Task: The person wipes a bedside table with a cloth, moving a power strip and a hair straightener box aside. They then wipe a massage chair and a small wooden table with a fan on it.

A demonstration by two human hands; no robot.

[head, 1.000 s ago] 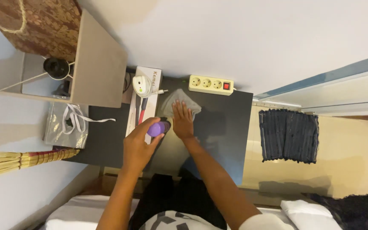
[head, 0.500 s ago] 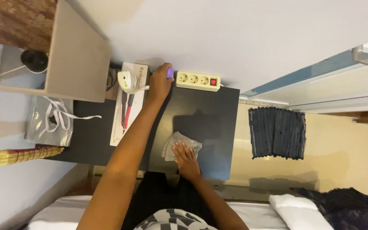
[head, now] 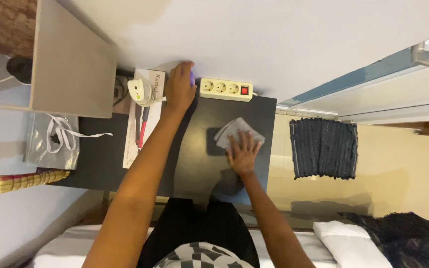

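My left hand (head: pixel 178 89) reaches to the back of the black table (head: pixel 100 159), against the wall, closed around a small purple object (head: pixel 191 78) that is mostly hidden by my fingers. It sits right beside a cream power strip (head: pixel 225 89) with a red switch. My right hand (head: pixel 243 153) lies flat, fingers spread, pressing on a grey cloth (head: pixel 236 130) on the table's right part.
A long white box (head: pixel 144 119) with a red-and-black tool and a white device (head: pixel 139 91) lies left of my left arm. A beige shelf panel (head: pixel 70 64), a clear bag with white handles (head: pixel 51 141), a broom (head: pixel 16 181) and a dark floor mat (head: pixel 323 148) surround the table.
My left hand carried the purple object from the table's middle to the back wall beside the power strip. My right hand and the cloth shifted rightward and nearer to me.
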